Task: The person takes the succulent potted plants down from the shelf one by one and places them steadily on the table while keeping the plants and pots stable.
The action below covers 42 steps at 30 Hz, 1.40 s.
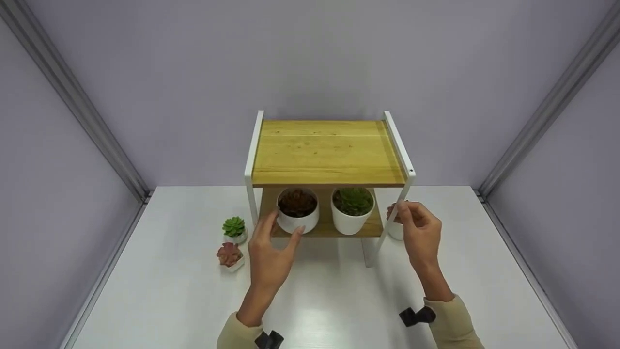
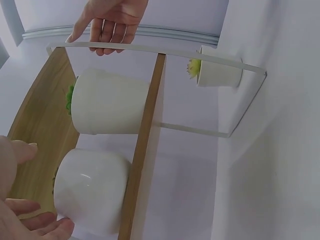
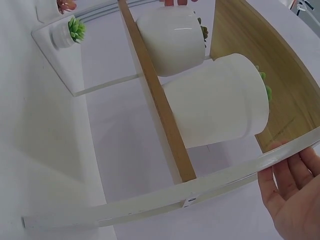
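Left grip (image 1: 270, 261) beside dark-succulent pot (image 1: 301, 220); right grip (image 1: 422, 235) holding shelf post (image 3: 150, 201).

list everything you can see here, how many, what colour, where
two-tier shelf: 1, wood boards, white frame, on table
brown plant: 1, white pot, lower board, left
green plant: 1, white pot, lower board, right
small green succulent: 1, white pot, left of shelf
small red succulent: 1, white pot, nearer the viewer
small pot: 1, white, right of shelf, plant colour unclear
table: 1, white, below
walls: 3, grey-lilac, back and sides
metal rails: several, grey, along walls
wrist devices: 2, black, at the wrists
sleeves: 2, beige, bottom
left grip: 1, by the brown plant's pot
right grip: 1, at shelf's right post
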Tool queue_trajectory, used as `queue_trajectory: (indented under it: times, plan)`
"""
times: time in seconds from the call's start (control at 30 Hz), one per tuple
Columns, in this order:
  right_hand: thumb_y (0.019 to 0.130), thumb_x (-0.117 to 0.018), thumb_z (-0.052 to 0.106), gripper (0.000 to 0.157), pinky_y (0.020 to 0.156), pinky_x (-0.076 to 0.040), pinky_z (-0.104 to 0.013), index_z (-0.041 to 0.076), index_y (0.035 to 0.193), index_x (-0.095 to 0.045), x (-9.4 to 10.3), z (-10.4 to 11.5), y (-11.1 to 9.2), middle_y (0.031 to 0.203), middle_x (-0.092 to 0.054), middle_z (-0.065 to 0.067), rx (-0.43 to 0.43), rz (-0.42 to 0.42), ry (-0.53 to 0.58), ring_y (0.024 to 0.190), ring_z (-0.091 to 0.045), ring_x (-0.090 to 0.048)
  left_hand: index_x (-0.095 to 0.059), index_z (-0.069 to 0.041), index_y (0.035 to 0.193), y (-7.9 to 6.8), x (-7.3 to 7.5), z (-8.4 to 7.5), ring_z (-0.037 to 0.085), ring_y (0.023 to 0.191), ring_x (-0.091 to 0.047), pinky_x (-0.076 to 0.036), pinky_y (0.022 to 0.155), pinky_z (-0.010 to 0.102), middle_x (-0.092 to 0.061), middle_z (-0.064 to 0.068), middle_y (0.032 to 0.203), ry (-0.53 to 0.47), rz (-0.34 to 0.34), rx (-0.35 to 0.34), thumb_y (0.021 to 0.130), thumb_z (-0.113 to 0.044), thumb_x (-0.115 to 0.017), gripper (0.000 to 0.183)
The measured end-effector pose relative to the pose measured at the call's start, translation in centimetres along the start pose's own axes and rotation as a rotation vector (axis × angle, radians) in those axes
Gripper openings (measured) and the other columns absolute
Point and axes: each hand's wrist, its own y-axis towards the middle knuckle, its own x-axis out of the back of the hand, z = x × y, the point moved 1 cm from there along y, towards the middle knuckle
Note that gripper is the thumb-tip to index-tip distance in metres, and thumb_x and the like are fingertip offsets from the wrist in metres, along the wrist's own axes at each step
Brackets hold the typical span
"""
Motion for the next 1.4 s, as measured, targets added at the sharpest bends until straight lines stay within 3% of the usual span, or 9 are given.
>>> queue_trajectory:
  times: [0.3, 0.53, 0.97, 1.17, 1.4]
  plan:
    - [0.105, -0.066, 0.014, 0.023, 0.084, -0.063, -0.025, -0.007, 0.103, -0.074, -0.2, 0.2, 0.1, 0.093, -0.078, -0.008, -0.005, -0.016, -0.026, 0.086, -0.013, -0.076, -0.054, 0.002, 0.148, 0.2, -0.7, 0.1, 0.04, 0.138, -0.058, -0.052, 0.109, 0.059, -0.059, 0.023, 0.148, 0.012, 0.007, 0.026, 0.091, -0.024, -0.085, 0.07]
    - [0.106, -0.065, 0.018, 0.026, 0.084, -0.063, -0.027, -0.005, 0.101, -0.076, -0.3, 0.1, 0.1, 0.091, -0.079, 0.0, -0.019, -0.018, -0.049, 0.086, -0.014, -0.076, -0.047, 0.004, 0.153, 0.2, -1.4, 0.3, 0.045, 0.145, -0.05, -0.046, 0.114, 0.063, -0.05, 0.028, 0.156, 0.016, 0.02, 0.102, 0.092, -0.027, -0.084, 0.078]
    - [0.106, -0.066, 0.023, 0.03, 0.082, -0.063, -0.025, -0.003, 0.097, -0.077, -0.3, -0.3, 0.3, 0.09, -0.079, 0.004, -0.038, -0.035, -0.053, 0.088, -0.013, -0.076, -0.037, 0.005, 0.158, 0.4, -2.8, 0.5, 0.044, 0.146, -0.048, -0.045, 0.115, 0.062, -0.045, 0.028, 0.157, 0.014, 0.039, 0.176, 0.093, -0.028, -0.082, 0.086]
    - [0.105, -0.066, 0.018, 0.027, 0.081, -0.064, -0.026, -0.006, 0.099, -0.076, -0.3, -0.4, 0.3, 0.089, -0.079, 0.002, -0.035, -0.04, -0.005, 0.086, -0.013, -0.077, -0.035, 0.01, 0.157, 0.5, -3.1, 0.9, 0.047, 0.149, -0.042, -0.041, 0.118, 0.064, -0.039, 0.032, 0.16, 0.011, 0.026, 0.189, 0.091, -0.026, -0.084, 0.09]
    - [0.105, -0.066, 0.02, 0.028, 0.081, -0.064, -0.027, -0.006, 0.099, -0.076, -0.4, -0.3, 0.4, 0.088, -0.079, 0.003, -0.039, -0.04, 0.0, 0.084, -0.013, -0.076, -0.03, 0.006, 0.16, 0.8, -3.5, 0.9, 0.046, 0.149, -0.043, -0.042, 0.116, 0.064, -0.035, 0.03, 0.163, 0.059, 0.001, 0.229, 0.088, -0.032, -0.087, 0.099]
